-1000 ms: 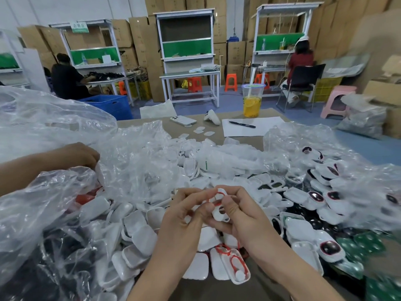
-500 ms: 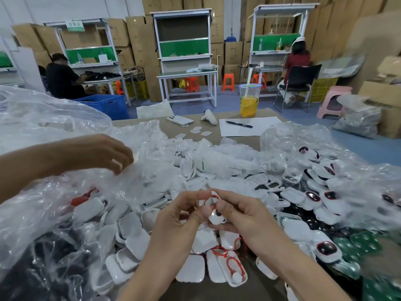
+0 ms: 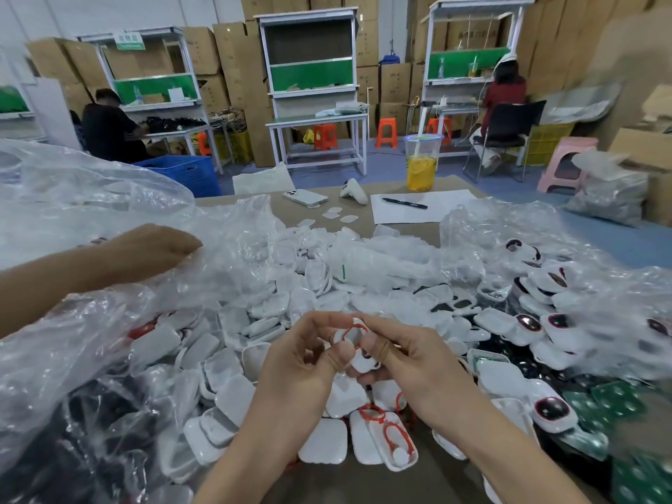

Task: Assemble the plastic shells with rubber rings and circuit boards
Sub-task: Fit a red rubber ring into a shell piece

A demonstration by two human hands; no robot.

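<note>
Between my two hands I hold a small white plastic shell with a red rubber ring lying on its upper edge. My left hand pinches the shell from the left, thumb against the ring. From the right, my right hand grips it, fingers curled beneath and thumb on top. A heap of white shells covers the table. Just below my hands lie more red rings on shells. Green circuit boards lie at the lower right.
Another person's arm and hand reach in from the left onto clear plastic bags. Shells with dark lenses pile at the right. A phone, paper with a pen and a drink cup stand at the table's far edge.
The other person's hand moved right across the plastic bag and came down onto it. My hands kept hold of the shell, working the red ring along its edge.
</note>
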